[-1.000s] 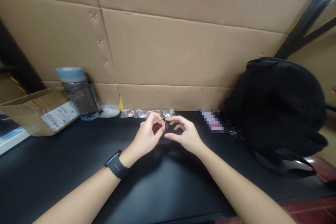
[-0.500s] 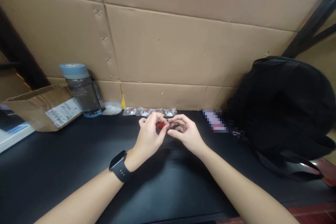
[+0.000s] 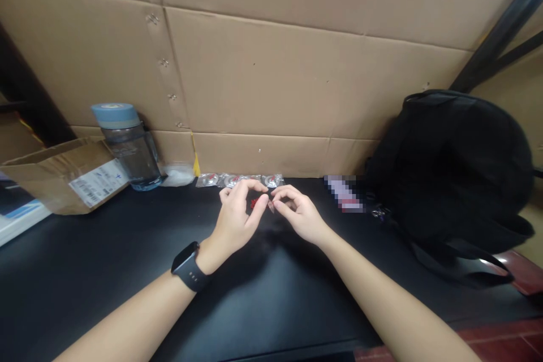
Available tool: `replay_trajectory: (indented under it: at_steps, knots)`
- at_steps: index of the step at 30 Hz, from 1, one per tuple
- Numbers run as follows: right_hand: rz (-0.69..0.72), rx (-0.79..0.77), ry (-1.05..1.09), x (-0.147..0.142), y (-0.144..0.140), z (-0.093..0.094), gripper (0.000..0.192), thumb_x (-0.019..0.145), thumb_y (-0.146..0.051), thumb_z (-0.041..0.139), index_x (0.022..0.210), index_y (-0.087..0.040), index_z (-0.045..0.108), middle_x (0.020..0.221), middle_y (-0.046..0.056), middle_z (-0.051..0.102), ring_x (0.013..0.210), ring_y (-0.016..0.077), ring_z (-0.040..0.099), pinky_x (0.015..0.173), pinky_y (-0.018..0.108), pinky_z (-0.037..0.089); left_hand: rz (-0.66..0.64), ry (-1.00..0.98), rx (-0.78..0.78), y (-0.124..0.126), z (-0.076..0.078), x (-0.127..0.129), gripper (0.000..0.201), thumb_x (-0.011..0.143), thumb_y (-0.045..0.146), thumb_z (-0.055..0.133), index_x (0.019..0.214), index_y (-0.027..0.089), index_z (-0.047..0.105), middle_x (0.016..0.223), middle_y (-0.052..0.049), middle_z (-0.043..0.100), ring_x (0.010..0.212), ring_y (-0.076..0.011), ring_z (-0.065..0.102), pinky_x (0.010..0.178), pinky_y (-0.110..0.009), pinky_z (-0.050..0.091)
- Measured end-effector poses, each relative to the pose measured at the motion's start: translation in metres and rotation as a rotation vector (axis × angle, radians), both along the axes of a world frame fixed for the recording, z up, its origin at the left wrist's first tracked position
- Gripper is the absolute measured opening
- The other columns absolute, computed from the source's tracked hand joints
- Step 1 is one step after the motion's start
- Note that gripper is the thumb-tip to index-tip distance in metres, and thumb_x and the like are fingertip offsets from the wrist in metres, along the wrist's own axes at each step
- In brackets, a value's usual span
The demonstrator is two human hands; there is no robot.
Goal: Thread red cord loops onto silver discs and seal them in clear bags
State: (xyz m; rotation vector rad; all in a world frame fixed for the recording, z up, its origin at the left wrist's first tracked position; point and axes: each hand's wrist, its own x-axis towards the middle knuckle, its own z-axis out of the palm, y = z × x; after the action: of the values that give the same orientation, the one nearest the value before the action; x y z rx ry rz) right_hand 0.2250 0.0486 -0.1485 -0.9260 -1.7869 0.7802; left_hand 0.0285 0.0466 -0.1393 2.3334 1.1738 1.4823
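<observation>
Well to the right of the water bottle (image 3: 133, 150), the left hand (image 3: 237, 215) is curving around a red bundle (image 3: 253, 203), its thumb and index finger leaving a narrow gap; whether its hidden fingers are gripping the bundle, I cannot tell. Just beyond, the right hand (image 3: 301, 215) is pinching a small blurred piece (image 3: 271, 205) between thumb and fingertips. One cardboard box (image 3: 76, 181) is standing left of the bottle; at least three flat plastic packets (image 3: 208, 180) are lying in a row to its right, and one backpack (image 3: 453, 181) is resting far to its right. Half a second ago, a thin edge was standing upright between both hands' fingertips; now the piece is tilting, and the left thumb and index finger are showing a gap.
</observation>
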Motion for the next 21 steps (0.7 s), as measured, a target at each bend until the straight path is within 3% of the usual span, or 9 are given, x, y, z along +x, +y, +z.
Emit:
replay_trajectory:
  at_steps: [6,10,14,17,21]
  knots:
    - [-0.06,0.145,-0.168,0.008,0.001,0.004,0.014,0.098,-0.032,0.058,0.091,-0.022,0.065,0.118,0.009,0.06,0.11,0.0224,0.06,0.082,0.033,0.051,-0.107,0.16,-0.224,0.008,-0.011,0.002,0.046,0.088,0.037,0.069,0.126,0.028,0.046,0.109,-0.001,0.076,0.112,-0.0248,0.066,0.1,-0.043,0.03]
    - [-0.085,0.194,-0.26,0.011,0.005,-0.001,0.011,0.099,-0.028,0.057,0.093,-0.023,0.064,0.118,0.009,0.06,0.11,0.0231,0.059,0.083,0.035,0.051,-0.134,0.196,-0.284,0.017,-0.018,-0.001,0.045,0.089,0.044,0.067,0.124,0.027,0.045,0.11,-0.004,0.076,0.113,-0.0268,0.065,0.099,-0.044,0.031]
    - [-0.08,0.25,-0.34,0.016,0.009,-0.002,0.009,0.099,-0.024,0.056,0.095,-0.023,0.064,0.116,0.008,0.061,0.109,0.0228,0.058,0.093,0.039,0.048,-0.149,0.287,-0.269,0.022,-0.022,-0.006,0.048,0.088,0.045,0.068,0.127,0.028,0.047,0.113,-0.005,0.074,0.115,-0.028,0.062,0.098,-0.044,0.032]
    - [-0.104,0.273,-0.402,0.023,0.01,0.002,0.009,0.097,-0.022,0.057,0.093,-0.023,0.064,0.113,0.008,0.062,0.107,0.023,0.058,0.098,0.041,0.046,-0.129,0.332,-0.22,0.027,-0.024,-0.011,0.05,0.086,0.04,0.069,0.13,0.029,0.048,0.125,-0.007,0.067,0.118,-0.0286,0.059,0.099,-0.045,0.032]
    - [-0.083,0.23,-0.55,0.038,0.012,0.007,0.009,0.094,-0.02,0.062,0.086,-0.023,0.067,0.116,0.007,0.061,0.11,0.024,0.056,0.102,0.044,0.044,-0.054,0.408,-0.159,0.037,-0.028,-0.021,0.034,0.085,0.022,0.062,0.118,0.028,0.058,0.127,-0.006,0.064,0.123,-0.0293,0.053,0.1,-0.047,0.031]
